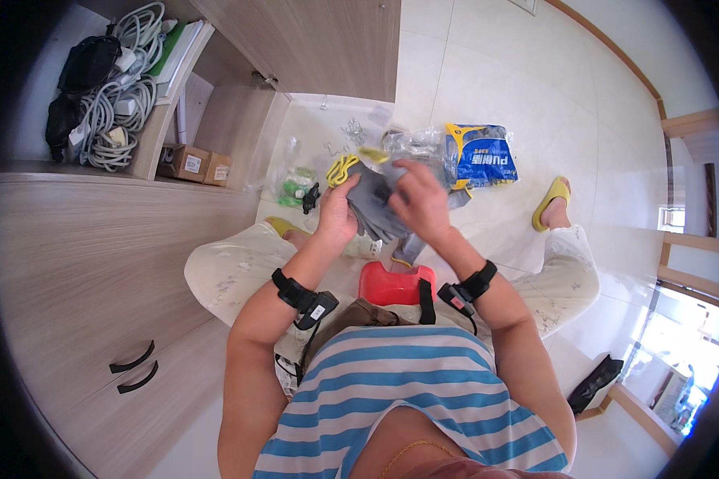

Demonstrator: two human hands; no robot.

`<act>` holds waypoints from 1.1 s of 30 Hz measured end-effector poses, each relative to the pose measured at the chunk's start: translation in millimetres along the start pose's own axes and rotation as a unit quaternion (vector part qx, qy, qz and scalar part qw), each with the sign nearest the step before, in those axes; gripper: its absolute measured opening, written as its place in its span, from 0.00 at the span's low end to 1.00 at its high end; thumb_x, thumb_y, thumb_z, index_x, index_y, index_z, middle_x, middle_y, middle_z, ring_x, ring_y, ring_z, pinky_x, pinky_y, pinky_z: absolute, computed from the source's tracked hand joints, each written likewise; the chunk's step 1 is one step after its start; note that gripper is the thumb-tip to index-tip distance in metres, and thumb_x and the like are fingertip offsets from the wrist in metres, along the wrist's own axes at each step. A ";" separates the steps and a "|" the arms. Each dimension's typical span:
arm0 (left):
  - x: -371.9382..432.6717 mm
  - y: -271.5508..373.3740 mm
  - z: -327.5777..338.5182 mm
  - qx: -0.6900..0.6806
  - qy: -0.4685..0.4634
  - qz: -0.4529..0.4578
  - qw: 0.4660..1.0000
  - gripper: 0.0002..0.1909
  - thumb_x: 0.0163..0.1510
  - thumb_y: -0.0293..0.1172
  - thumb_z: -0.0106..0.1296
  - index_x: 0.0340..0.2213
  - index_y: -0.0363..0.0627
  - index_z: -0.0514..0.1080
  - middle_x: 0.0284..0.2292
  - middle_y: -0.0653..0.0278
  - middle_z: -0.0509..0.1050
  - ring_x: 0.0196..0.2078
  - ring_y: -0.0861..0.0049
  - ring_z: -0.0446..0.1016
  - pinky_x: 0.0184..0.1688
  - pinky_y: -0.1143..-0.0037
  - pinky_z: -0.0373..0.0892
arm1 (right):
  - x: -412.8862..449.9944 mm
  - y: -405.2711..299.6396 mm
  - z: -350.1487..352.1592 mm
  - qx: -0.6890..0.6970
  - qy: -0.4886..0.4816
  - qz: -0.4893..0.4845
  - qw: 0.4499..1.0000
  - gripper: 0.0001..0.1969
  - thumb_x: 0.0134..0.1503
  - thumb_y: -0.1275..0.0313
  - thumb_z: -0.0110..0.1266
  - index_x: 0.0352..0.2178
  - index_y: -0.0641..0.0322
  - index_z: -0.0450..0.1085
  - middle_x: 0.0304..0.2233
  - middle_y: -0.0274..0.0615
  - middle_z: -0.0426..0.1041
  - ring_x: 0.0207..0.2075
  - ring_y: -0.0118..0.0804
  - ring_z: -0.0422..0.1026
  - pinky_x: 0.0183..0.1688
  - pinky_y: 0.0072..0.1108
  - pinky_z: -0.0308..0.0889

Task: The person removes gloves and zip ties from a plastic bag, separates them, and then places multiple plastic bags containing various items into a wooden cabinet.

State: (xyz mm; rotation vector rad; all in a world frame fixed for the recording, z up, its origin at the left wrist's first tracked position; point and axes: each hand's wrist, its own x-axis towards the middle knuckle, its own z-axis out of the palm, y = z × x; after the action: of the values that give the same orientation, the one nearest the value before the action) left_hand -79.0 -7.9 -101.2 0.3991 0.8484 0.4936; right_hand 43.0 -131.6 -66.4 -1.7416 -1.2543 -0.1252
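My left hand [337,217] grips a stack of grey work gloves [371,200] with yellow cuffs [341,170] bunched at the top left. Over the stack's right side, my right hand [422,200] is blurred by motion and pinches a single grey glove, whose yellow cuff [373,155] sticks out to the left. Behind the right hand, on the floor, lies a blue and yellow printed plastic package [484,157] bearing writing. Clear plastic wrapping [416,143] rests beside it. Another grey glove [410,248] lies below the hands, near a red plastic stool [389,284].
An open wooden cabinet [183,120] at the left holds coiled grey cables [117,114] and small cardboard boxes [195,164]. Its door [311,48] juts out above. Metal hooks [353,130], a green item in clear plastic [298,184] and a black clip-like piece [311,199] lie on the floor.
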 end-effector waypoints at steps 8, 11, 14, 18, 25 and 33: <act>-7.7 -8.8 13.7 -0.043 -0.053 0.019 0.997 0.13 0.56 0.38 0.44 0.41 0.47 0.65 0.36 0.68 0.70 0.39 0.81 0.69 0.42 0.77 0.66 | -20.2 -25.8 25.9 0.074 -0.136 0.080 0.985 0.21 0.44 0.78 0.51 0.43 0.62 0.61 0.43 0.48 0.62 0.34 0.52 0.69 0.33 0.32 0.67; -18.5 -4.4 27.1 -0.053 -0.087 0.022 0.995 0.15 0.57 0.40 0.43 0.42 0.47 0.64 0.37 0.69 0.69 0.40 0.81 0.68 0.44 0.77 0.65 | -14.7 -29.7 24.0 0.089 -0.112 0.115 0.983 0.22 0.45 0.78 0.50 0.45 0.62 0.60 0.40 0.50 0.62 0.32 0.53 0.69 0.32 0.32 0.67; -25.1 -4.4 30.7 -0.067 -0.100 0.031 0.992 0.15 0.56 0.40 0.44 0.42 0.47 0.63 0.37 0.70 0.69 0.40 0.81 0.68 0.44 0.77 0.64 | -11.6 -28.9 30.7 0.073 -0.124 0.137 0.980 0.23 0.46 0.78 0.48 0.47 0.62 0.59 0.36 0.51 0.62 0.30 0.54 0.68 0.32 0.34 0.66; -29.3 -14.1 30.9 0.032 -0.156 0.095 0.983 0.15 0.55 0.39 0.45 0.42 0.47 0.63 0.38 0.69 0.68 0.41 0.79 0.68 0.46 0.76 0.63 | -9.2 -22.6 37.1 0.050 -0.141 0.157 0.976 0.23 0.46 0.78 0.47 0.47 0.62 0.60 0.31 0.52 0.61 0.29 0.55 0.67 0.31 0.35 0.66; -18.7 -1.6 18.0 -0.037 -0.062 -0.013 0.997 0.15 0.56 0.40 0.41 0.42 0.45 0.63 0.37 0.65 0.69 0.42 0.74 0.69 0.47 0.74 0.63 | -4.1 -17.1 4.2 0.260 -0.279 0.113 0.918 0.25 0.44 0.78 0.50 0.48 0.62 0.62 0.31 0.49 0.61 0.26 0.45 0.68 0.30 0.29 0.66; -6.9 -25.3 5.2 0.126 -0.138 0.066 0.980 0.12 0.55 0.31 0.44 0.41 0.44 0.63 0.36 0.67 0.69 0.41 0.78 0.68 0.46 0.74 0.63 | -9.8 -6.1 2.9 0.183 -0.319 0.166 0.915 0.26 0.42 0.78 0.53 0.47 0.62 0.63 0.25 0.46 0.65 0.22 0.41 0.67 0.27 0.27 0.64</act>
State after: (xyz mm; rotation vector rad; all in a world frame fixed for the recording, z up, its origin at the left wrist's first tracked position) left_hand -72.5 -33.1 -107.0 0.7434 0.6184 0.4412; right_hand 32.5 -136.1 -69.7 -1.6775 -1.2911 0.8887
